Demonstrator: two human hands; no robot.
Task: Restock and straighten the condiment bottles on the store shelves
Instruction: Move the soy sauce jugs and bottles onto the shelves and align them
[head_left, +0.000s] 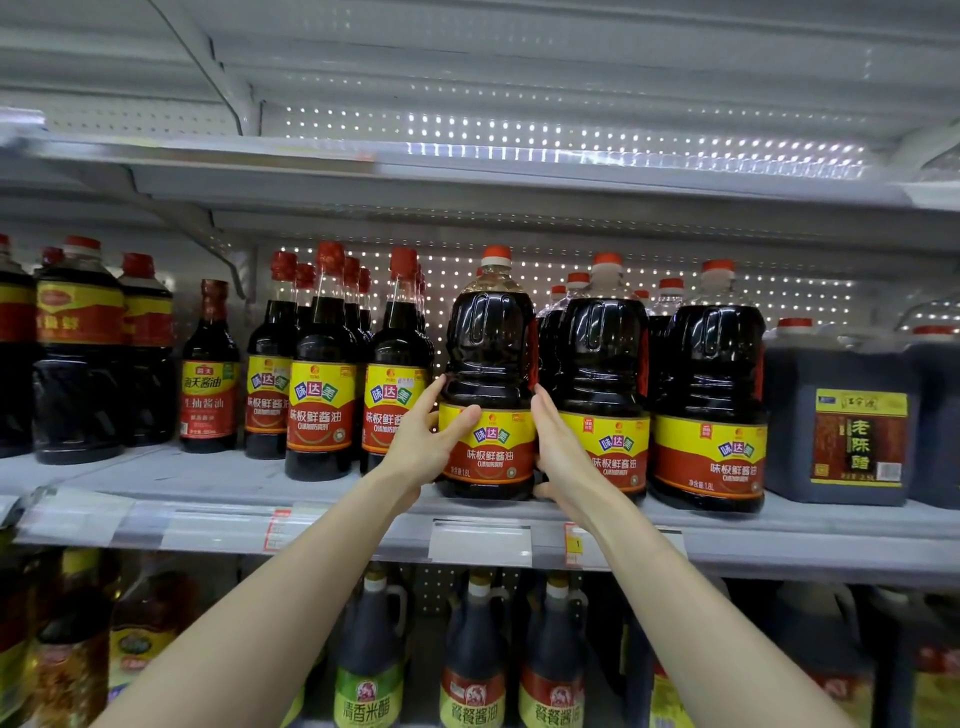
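Mid-frame, the left hand (423, 441) wraps its grip round the large soy bottle (488, 364); the right hand (563, 452) presses flat. A skewed twist could topple the neighbouring bottle (605, 364).

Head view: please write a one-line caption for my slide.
Left hand grips and right hand presses a large soy sauce bottle standing upright at the front of the shelf.
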